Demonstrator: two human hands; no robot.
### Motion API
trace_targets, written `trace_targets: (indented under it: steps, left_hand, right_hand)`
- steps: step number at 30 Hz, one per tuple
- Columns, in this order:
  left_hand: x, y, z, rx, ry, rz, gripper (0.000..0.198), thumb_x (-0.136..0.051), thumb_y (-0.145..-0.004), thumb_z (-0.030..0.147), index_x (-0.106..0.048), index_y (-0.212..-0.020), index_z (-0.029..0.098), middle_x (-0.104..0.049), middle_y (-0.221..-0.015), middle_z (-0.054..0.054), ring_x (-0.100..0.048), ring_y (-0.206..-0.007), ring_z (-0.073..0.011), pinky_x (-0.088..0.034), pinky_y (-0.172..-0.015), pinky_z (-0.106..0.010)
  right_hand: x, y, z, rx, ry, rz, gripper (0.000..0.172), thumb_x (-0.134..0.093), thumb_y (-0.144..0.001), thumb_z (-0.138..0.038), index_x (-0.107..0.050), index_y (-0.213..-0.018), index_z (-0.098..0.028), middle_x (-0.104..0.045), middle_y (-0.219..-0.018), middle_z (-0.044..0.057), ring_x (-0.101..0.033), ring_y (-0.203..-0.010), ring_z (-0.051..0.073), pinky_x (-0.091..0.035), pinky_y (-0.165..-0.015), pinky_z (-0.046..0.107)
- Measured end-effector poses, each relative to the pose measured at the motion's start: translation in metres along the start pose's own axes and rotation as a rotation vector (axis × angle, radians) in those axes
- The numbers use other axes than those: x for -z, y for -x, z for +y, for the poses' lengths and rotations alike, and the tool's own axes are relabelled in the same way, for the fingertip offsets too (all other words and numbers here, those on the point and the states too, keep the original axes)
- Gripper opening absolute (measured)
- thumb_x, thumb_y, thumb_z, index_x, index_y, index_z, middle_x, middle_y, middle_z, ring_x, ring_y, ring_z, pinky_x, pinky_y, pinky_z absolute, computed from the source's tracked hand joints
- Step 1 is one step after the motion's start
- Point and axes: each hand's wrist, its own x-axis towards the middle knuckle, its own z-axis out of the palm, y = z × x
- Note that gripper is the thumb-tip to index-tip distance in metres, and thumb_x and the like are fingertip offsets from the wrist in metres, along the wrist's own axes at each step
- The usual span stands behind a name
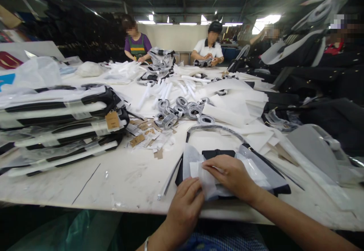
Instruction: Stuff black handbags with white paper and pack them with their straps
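Note:
A dark bag point(270, 177) with a curved wrapped handle point(216, 128) lies flat at the table's near edge. White tissue paper point(209, 184) covers part of its front. My left hand point(184, 205) is closed, pinching the lower edge of the tissue. My right hand point(231, 175) rests on top of the tissue and the bag, fingers curled and pressing the paper down near a black flap point(217, 153).
Bagged black-and-white items are stacked at the left point(57, 126). Rolled grey straps point(182, 112), paper tags point(142, 133) and white paper sheets point(236, 107) crowd the white table point(119, 179). Two people work at the far end point(138, 46), point(209, 48). Dark bags pile up at the right point(327, 91).

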Motion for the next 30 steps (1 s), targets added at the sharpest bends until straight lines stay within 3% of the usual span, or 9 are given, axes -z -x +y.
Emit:
trace_targets:
  steps: [7,14,19,22,26,30]
  left_hand:
    - [0.012,0.000,0.002,0.005,0.122,-0.050,0.045,-0.045,-0.082,0.001,-0.059,-0.123,0.007,-0.067,-0.121,-0.016,-0.054,-0.128,-0.0250,-0.048,-0.110,-0.043]
    - [0.019,-0.012,0.008,0.102,0.125,-0.028,0.034,-0.054,-0.086,0.012,-0.060,-0.120,0.011,-0.069,-0.114,-0.015,-0.062,-0.116,-0.0243,-0.053,-0.103,-0.040]
    - [0.018,-0.021,0.010,0.083,-0.020,-0.130,0.036,-0.053,-0.095,0.024,-0.061,-0.130,0.019,-0.066,-0.117,-0.014,-0.066,-0.102,-0.0231,-0.060,-0.084,-0.036]
    - [0.016,-0.017,0.007,-0.019,-0.104,-0.119,0.034,-0.051,-0.097,0.019,-0.063,-0.128,0.018,-0.062,-0.133,-0.013,-0.061,-0.117,-0.0244,-0.055,-0.094,-0.038]
    - [0.016,-0.008,0.000,-0.209,-0.152,-0.139,0.044,-0.034,-0.098,0.006,-0.059,-0.134,0.015,-0.062,-0.137,-0.004,-0.047,-0.137,-0.0218,-0.038,-0.115,-0.040]
    - [0.019,-0.007,-0.001,-0.218,-0.189,-0.210,0.046,-0.035,-0.096,0.006,-0.057,-0.136,0.014,-0.062,-0.138,-0.003,-0.047,-0.136,-0.0206,-0.033,-0.119,-0.041]
  right_hand:
    - [-0.011,-0.003,0.010,-0.275,-0.096,-0.119,0.013,-0.063,-0.092,-0.030,-0.073,-0.086,-0.025,-0.071,-0.087,0.002,-0.064,-0.089,0.019,-0.051,-0.082,0.032]
    - [-0.012,-0.009,0.012,-0.270,-0.034,-0.222,0.011,-0.063,-0.092,-0.027,-0.066,-0.083,-0.021,-0.066,-0.084,0.002,-0.057,-0.088,0.020,-0.045,-0.081,0.034]
    - [-0.010,-0.013,0.010,-0.342,-0.023,-0.303,0.003,-0.064,-0.090,-0.023,-0.065,-0.088,-0.021,-0.065,-0.084,0.001,-0.057,-0.086,0.019,-0.042,-0.075,0.030]
    - [-0.009,-0.013,0.009,-0.363,-0.060,-0.302,0.009,-0.065,-0.088,-0.020,-0.063,-0.097,-0.022,-0.067,-0.085,0.000,-0.058,-0.087,0.019,-0.041,-0.075,0.029]
    - [-0.010,-0.012,0.012,-0.365,-0.084,-0.284,0.015,-0.065,-0.087,-0.020,-0.060,-0.101,-0.022,-0.067,-0.084,-0.001,-0.058,-0.087,0.019,-0.041,-0.075,0.029]
    - [-0.013,-0.013,0.017,-0.363,-0.079,-0.285,0.017,-0.065,-0.087,-0.019,-0.059,-0.102,-0.022,-0.067,-0.083,-0.001,-0.059,-0.083,0.019,-0.040,-0.071,0.028]
